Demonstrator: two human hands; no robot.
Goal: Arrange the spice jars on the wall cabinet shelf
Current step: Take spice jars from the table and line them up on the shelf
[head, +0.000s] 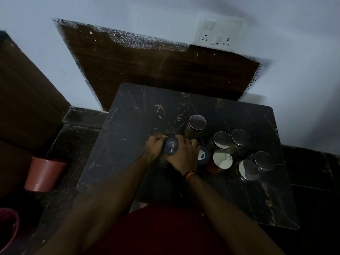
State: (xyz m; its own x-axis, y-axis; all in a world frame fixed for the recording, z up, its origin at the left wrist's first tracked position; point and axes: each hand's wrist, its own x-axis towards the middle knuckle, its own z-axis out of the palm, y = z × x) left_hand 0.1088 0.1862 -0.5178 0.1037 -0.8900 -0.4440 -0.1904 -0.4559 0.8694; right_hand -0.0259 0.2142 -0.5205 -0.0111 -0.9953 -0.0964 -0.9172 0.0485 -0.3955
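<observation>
On a dark marble table (128, 122) I hold a jar with a dark grey lid (171, 147) between both hands. My left hand (155, 146) grips its left side and my right hand (184, 153) wraps its right side. A second dark-lidded jar (203, 154) stands just right of my right hand. Several glass spice jars with shiny metal lids stand to the right: one at the back (197, 122), two in the middle (222, 140) (240, 137), one with reddish contents (222, 159), and two at the right (248, 170) (264, 160).
A brown wooden panel (156, 67) leans on the wall behind the table, below a white switch and socket plate (219, 32). A brown cabinet side (24, 100) stands at the left. A reddish pot (43, 173) and a pink bucket rim (9, 227) sit on the dark floor.
</observation>
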